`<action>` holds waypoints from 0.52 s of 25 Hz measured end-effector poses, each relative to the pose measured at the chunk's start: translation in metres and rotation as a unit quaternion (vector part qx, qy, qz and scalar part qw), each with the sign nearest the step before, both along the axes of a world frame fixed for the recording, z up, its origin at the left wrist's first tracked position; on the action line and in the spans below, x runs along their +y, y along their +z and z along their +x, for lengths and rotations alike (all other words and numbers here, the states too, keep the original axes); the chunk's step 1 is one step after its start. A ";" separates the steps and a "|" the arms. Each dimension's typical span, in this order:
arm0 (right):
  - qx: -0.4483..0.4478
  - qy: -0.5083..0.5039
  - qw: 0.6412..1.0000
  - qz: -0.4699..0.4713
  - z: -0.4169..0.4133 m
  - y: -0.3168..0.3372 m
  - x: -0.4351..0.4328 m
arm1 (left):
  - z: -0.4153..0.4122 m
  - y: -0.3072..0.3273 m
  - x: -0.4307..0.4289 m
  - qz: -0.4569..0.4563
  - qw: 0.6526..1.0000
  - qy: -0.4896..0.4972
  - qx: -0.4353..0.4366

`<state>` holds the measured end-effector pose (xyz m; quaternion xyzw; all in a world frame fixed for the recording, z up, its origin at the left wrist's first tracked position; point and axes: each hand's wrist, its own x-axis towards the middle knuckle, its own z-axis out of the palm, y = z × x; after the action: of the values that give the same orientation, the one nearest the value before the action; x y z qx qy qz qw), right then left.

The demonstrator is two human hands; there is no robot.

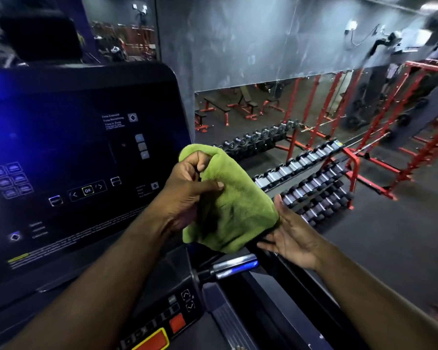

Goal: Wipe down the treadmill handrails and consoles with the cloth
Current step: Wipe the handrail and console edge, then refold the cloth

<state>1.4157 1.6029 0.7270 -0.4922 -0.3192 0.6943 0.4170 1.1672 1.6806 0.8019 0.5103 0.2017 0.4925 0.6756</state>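
Gym background: red steel racks [379, 137], tiered dumbbell rack [311, 183]. Left hand [187, 190] grips the bunched green microfibre cloth [238, 210] in mid-air, just right of the dark glossy treadmill console screen [74, 152] and above the silver handrail grip [235, 266]. Right hand [292, 239] is flat with straight fingers, touching the cloth's lower edge. Risk: wiping the lit screen may trigger touch keys, and the loose bunch could slip.

Grey wall [263, 41], mirror [258, 107], dumbbell rack [311, 183]
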 end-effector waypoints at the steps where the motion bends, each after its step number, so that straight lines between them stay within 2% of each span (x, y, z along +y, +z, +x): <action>1: 0.041 0.005 0.999 0.009 -0.008 0.002 0.003 | -0.002 0.004 0.001 -0.003 1.000 -0.009 -0.003; 4: 0.161 0.019 0.986 0.038 -0.017 0.013 0.012 | -0.009 0.007 0.003 -0.015 1.000 -0.001 0.021; 6: 0.189 0.003 0.980 0.069 -0.016 0.021 0.024 | -0.013 0.003 0.008 -0.036 0.997 0.042 0.048; 8: 0.162 -0.067 0.978 0.113 -0.011 0.024 0.038 | -0.014 -0.003 0.015 -0.085 0.988 0.119 0.039; 10: 0.084 -0.115 0.978 0.151 -0.005 0.025 0.048 | -0.008 -0.010 0.022 -0.142 0.970 0.198 0.007; 13: -0.021 -0.151 0.971 0.182 0.012 0.018 0.062 | 0.005 -0.025 0.029 -0.164 0.952 0.255 0.033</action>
<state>1.4273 1.6650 0.7452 -0.4649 -0.3712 0.5430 0.5926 1.1724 1.7094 0.7771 0.3400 0.4256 0.5907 0.5952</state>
